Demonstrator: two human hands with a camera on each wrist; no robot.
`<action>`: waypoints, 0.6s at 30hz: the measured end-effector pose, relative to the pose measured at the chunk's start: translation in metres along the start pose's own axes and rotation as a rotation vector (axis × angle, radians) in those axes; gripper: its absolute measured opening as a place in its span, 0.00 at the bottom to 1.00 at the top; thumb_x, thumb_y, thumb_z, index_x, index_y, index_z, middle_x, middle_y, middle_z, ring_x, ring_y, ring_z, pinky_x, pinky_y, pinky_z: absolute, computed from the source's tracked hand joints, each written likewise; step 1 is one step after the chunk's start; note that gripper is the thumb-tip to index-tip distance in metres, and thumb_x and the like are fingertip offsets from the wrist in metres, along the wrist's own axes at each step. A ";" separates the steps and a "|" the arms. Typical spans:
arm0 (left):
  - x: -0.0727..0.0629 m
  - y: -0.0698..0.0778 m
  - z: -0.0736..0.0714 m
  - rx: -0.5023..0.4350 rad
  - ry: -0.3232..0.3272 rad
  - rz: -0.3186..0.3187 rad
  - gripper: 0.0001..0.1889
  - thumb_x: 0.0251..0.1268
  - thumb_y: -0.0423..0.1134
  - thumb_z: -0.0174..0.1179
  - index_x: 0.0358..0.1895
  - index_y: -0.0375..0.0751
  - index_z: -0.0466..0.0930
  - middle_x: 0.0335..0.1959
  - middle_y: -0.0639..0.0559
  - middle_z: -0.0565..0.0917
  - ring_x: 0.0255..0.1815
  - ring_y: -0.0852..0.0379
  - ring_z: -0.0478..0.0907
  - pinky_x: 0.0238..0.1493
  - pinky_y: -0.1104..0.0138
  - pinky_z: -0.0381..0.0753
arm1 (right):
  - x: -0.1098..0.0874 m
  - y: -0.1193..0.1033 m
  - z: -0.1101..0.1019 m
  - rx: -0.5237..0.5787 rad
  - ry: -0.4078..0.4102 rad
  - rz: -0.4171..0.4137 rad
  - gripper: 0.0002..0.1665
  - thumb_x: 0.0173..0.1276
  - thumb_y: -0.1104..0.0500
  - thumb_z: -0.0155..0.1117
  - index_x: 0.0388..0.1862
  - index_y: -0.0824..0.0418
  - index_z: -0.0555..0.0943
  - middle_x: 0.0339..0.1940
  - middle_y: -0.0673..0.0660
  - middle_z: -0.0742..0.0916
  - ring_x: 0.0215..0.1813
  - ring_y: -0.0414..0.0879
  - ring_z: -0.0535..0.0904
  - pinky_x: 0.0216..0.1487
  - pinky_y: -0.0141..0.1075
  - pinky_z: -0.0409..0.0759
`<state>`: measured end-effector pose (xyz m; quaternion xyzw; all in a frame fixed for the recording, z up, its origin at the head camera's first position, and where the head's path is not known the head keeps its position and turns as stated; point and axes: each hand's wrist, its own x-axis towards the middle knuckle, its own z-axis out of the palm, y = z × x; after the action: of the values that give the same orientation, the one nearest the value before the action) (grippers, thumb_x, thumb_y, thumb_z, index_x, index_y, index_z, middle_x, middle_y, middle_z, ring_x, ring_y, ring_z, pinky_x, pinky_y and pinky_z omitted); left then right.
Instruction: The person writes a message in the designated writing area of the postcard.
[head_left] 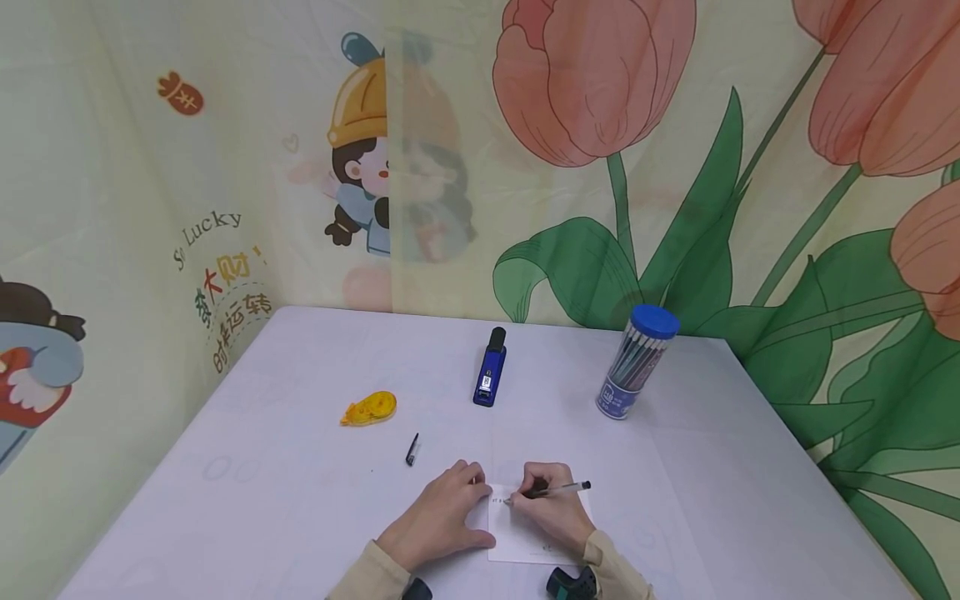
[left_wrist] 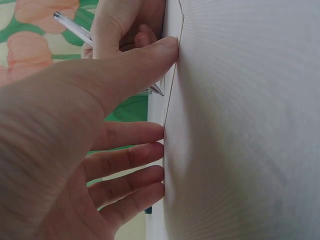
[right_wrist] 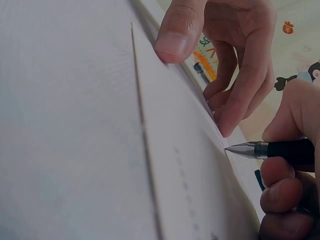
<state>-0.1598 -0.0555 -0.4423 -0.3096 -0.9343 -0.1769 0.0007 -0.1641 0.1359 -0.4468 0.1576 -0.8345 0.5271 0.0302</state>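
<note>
My right hand point(head_left: 561, 510) grips a gel pen point(head_left: 567, 488) with a clear barrel and dark grip. In the right wrist view the pen's metal tip point(right_wrist: 242, 149) meets the white sheet of paper point(head_left: 517, 543). Small dark marks show near the sheet's top left and lower right. On the sheet's left side rests my left hand point(head_left: 444, 517), thumb on the paper's edge. Its fingers point(left_wrist: 131, 156) are spread and fairly straight, their tips down on the surface. A dark pen cap point(head_left: 412, 451) lies beyond the left hand.
A yellow correction tape point(head_left: 370, 409) lies at the left of the white-covered table point(head_left: 285, 500). Farther back is a blue stapler point(head_left: 490, 372). A blue-lidded tub of pens point(head_left: 636, 364) stands at the back right. Behind hangs a printed curtain point(head_left: 450, 283).
</note>
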 end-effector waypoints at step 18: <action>0.000 0.000 -0.001 -0.005 0.003 0.003 0.30 0.42 0.58 0.74 0.46 0.39 0.85 0.40 0.57 0.76 0.38 0.63 0.67 0.42 0.72 0.75 | -0.001 -0.001 -0.001 0.037 -0.015 -0.020 0.12 0.43 0.78 0.62 0.14 0.65 0.71 0.17 0.49 0.79 0.22 0.33 0.69 0.28 0.24 0.66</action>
<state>-0.1594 -0.0556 -0.4414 -0.3107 -0.9334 -0.1796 0.0016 -0.1628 0.1365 -0.4456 0.1703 -0.8234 0.5407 0.0265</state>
